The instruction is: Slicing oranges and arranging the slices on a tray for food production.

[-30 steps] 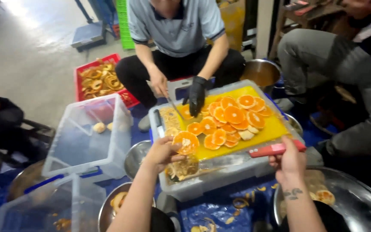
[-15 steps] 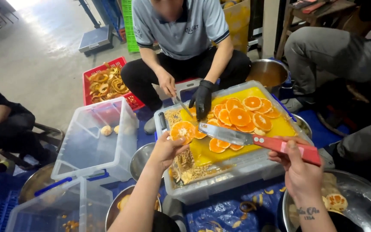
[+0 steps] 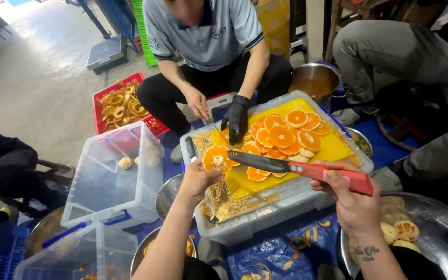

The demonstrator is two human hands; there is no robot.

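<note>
- Peeled orange half, cut face up [image 3: 217, 157], sits in the left hand [image 3: 198, 179], fingers closed around it, over the yellow plastic cutting board [image 3: 333, 150].
- Right hand [image 3: 356, 205] clasps a red-handled knife [image 3: 307, 170]; the blade's long axis points left, its tip touching or just beside the fruit.

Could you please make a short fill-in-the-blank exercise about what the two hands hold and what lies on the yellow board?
1. The right hand holds a knife whose handle is ____ in colour.
2. The left hand holds a round slice of ____ at the edge of the yellow cutting board.
3. The person sitting opposite wears a ____ glove on one hand.
4. The red crate on the floor holds fruit ____.

Missing words: red; orange; black; peels
</note>
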